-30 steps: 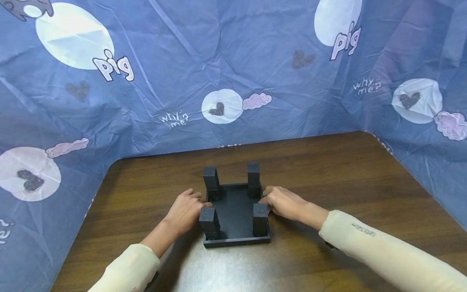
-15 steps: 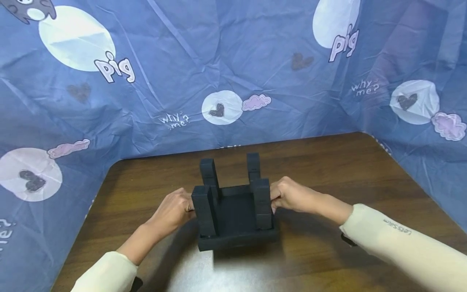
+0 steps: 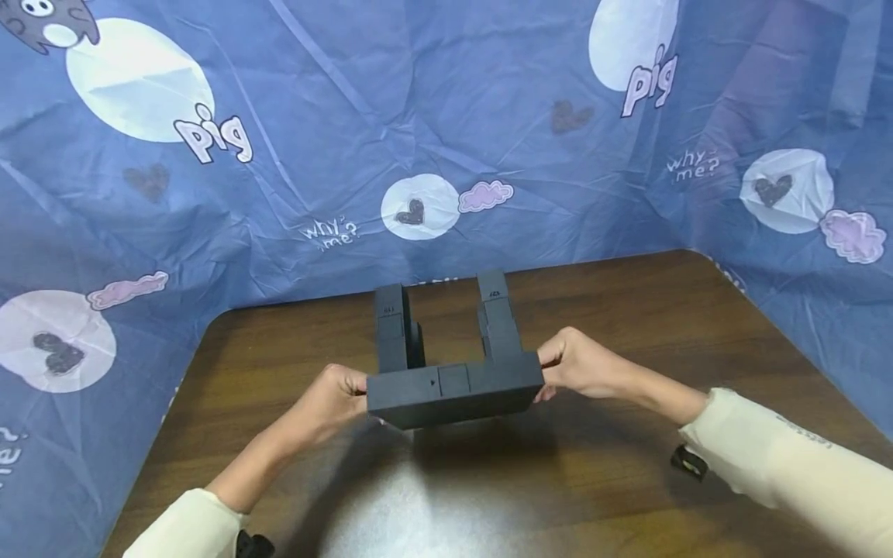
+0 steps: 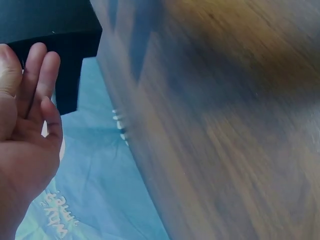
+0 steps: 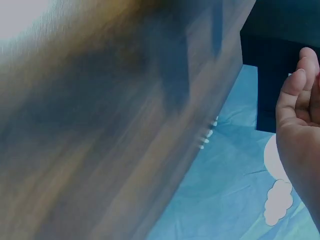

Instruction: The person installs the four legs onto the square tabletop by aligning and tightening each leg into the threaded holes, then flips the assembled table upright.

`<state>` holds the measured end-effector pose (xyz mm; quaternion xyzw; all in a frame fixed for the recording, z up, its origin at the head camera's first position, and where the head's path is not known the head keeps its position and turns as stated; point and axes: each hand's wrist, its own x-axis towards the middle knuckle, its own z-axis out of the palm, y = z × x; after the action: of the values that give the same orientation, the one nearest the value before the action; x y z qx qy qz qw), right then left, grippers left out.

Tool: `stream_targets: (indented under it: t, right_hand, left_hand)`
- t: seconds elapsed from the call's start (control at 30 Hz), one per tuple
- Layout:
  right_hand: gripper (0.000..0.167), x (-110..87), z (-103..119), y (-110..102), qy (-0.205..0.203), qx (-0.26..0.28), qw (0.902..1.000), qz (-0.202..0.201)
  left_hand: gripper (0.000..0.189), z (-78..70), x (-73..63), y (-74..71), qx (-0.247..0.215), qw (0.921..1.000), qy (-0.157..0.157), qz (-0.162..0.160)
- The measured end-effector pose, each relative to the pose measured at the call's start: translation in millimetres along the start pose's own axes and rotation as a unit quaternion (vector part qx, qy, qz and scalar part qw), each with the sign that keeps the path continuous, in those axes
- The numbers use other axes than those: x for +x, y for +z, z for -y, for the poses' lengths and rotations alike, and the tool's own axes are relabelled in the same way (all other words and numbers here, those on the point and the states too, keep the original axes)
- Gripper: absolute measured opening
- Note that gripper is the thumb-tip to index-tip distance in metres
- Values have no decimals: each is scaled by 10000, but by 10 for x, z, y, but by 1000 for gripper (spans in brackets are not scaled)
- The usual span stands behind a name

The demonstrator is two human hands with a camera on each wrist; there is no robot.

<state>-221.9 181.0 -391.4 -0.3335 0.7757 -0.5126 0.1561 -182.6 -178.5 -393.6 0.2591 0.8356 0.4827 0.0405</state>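
A small black table [image 3: 453,391] with block legs hangs above the wooden tabletop, tipped so that one side of its slab faces me and the legs point away toward the back. Two legs show plainly in the head view; the others are mostly hidden behind them. My left hand [image 3: 331,399] grips the slab's left end, and my right hand [image 3: 582,364] grips its right end. In the left wrist view, the fingers [image 4: 37,70] lie against the slab's edge. The right wrist view shows the right fingers [image 5: 295,82] at the opposite edge.
The wooden tabletop [image 3: 628,465] lies below, with a shadow and a bright glare under the black table. A blue printed cloth [image 3: 293,155] hangs behind and along the sides. Dark straps with small devices [image 3: 689,463] sit at both wrists.
Both hands have lifted the small black table off the wooden surface. It has tilted from legs pointing up to legs pointing toward the back, its near side rising into view.
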Motion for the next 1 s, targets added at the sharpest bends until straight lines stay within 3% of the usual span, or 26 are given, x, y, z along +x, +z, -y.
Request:
stream_targets:
  t: [0.1, 0.3, 0.53, 1.0]
  right_hand:
    - [18, -21, 3, -20, 163, 322, 9993, -38]
    - [13, -43, 11, -32, 340, 1075, 9936, -120]
    - [23, -76, 9, -29, 354, 2401, 9701, 58]
    - [26, -156, 28, -8, 1025, 2712, 9571, 30]
  left_hand:
    - [14, -11, 16, 9, -199, 9993, -322, 72]
    - [12, -24, 48, -31, -704, 9968, -318, 182]
    - [21, -62, 30, -49, -1275, 9881, -653, 563]
    - [33, -193, -3, 116, -1426, 9809, -1268, 366]
